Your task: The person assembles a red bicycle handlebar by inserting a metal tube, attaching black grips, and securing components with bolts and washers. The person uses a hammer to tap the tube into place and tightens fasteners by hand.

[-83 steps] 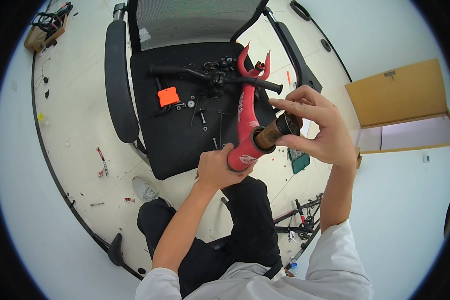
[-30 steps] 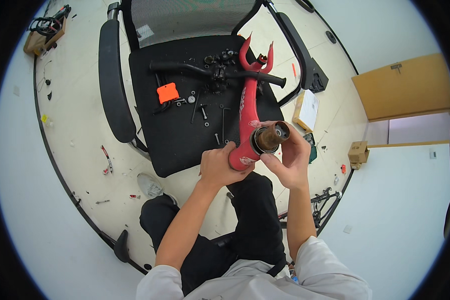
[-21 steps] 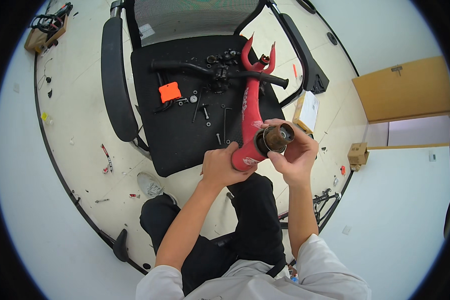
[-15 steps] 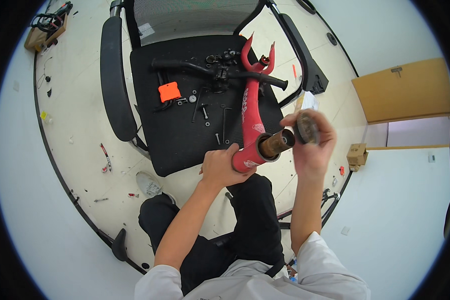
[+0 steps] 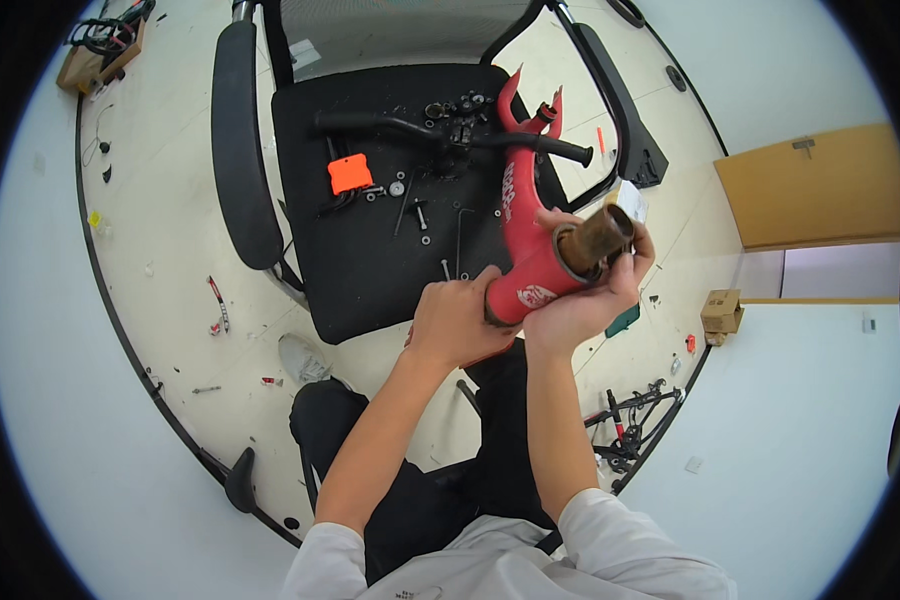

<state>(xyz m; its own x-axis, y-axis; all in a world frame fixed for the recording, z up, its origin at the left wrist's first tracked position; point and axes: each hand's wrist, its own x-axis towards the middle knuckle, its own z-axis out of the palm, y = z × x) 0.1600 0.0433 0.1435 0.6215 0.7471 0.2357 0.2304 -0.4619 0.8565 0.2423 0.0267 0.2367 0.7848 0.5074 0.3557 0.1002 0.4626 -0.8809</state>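
Note:
A red bicycle frame reaches from the chair seat toward me, its head tube tilted up to the right. A rusty brown steerer tube sticks out of the head tube's open end. My left hand is closed around the head tube's lower left end. My right hand cups the other end from below, its fingers curled beside the steerer tube. Whether the round dark bearing is still in my right hand is hidden. A black handlebar with its stem lies on the seat.
The black office chair also carries an orange block, bolts, nuts and hex keys. A black bike frame lies on the floor at right, near a cardboard box. A saddle rests by the left wall.
My right hand has come down from beside the steerer tube to the head tube, and the round bearing it held is out of sight. The head tube has shifted right and up.

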